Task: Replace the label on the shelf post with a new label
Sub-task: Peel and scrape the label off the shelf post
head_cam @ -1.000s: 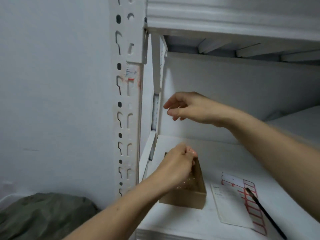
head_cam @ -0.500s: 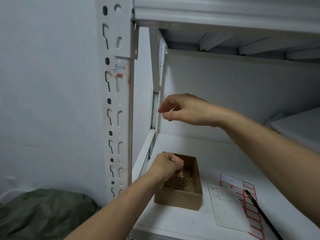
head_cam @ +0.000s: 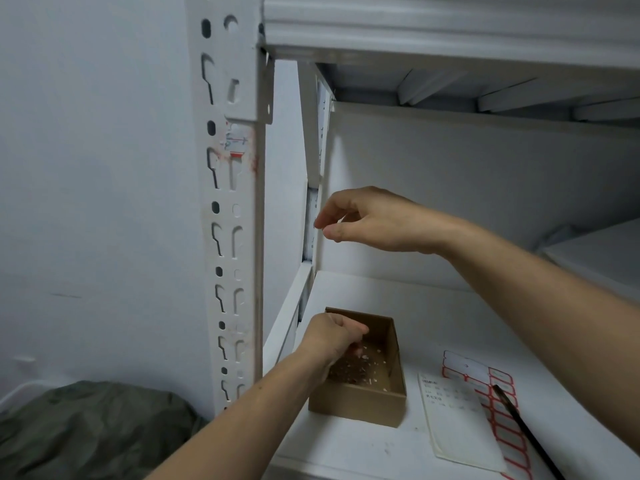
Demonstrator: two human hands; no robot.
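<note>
Label (head_cam: 236,142) remnant on post (head_cam: 227,258); one box (head_cam: 360,405) of scraps (head_cam: 373,370); left hand (head_cam: 329,337) inside, grip unclear; right hand (head_cam: 370,220) slack, empty.

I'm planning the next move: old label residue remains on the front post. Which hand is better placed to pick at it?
Right, probably. The right hand hangs raised, nearer the residue, apparently holding nothing; the left hand is down in the cardboard box.
</note>
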